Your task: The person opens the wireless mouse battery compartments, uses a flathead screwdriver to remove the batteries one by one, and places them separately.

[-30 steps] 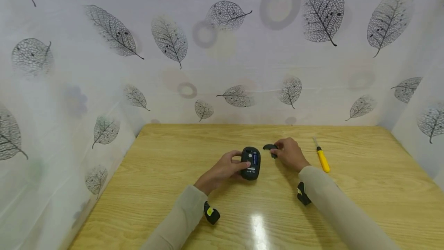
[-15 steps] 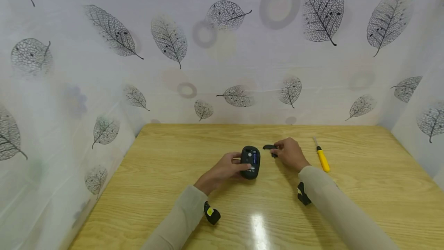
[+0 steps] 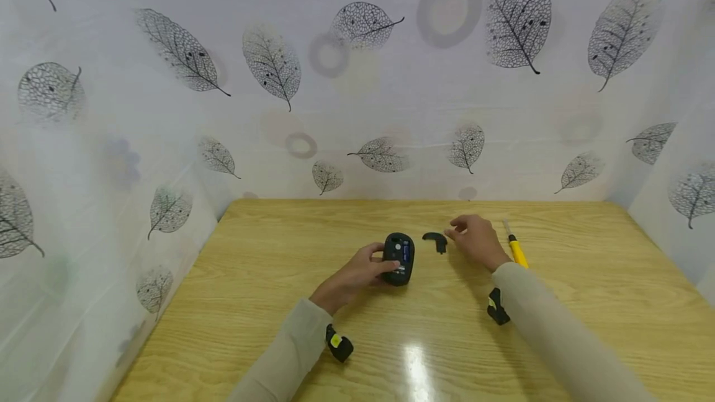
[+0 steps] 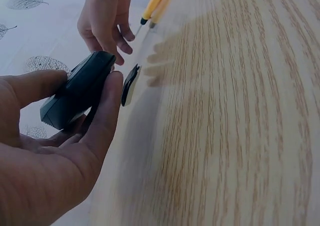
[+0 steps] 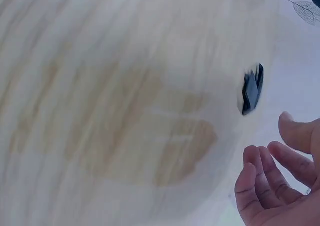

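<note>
A black computer mouse (image 3: 404, 269) is gripped in my left hand (image 3: 357, 273), its underside towards the head camera and my thumb across it. The battery bay is uncovered, with a dark blue battery (image 3: 406, 249) inside. To the right, a black battery cover (image 3: 439, 241) with a curved end and a short tongue lies on the table. My right hand (image 3: 479, 244) hovers just right of the cover, apart from it. In the right wrist view its fingers are loosely bent and hold nothing, with the cover (image 5: 252, 90) beyond the fingertips.
A screwdriver (image 3: 517, 252) with a yellow handle lies right of my right hand, its tip towards the back. The wood-grain table (image 3: 268, 340) ends at a pale curtain (image 3: 391, 98) printed with leaves, which also hangs at both sides.
My right hand has let go of the battery cover and drawn back to the right. The cover stays on the table. My left hand has shifted slightly left with the mouse.
</note>
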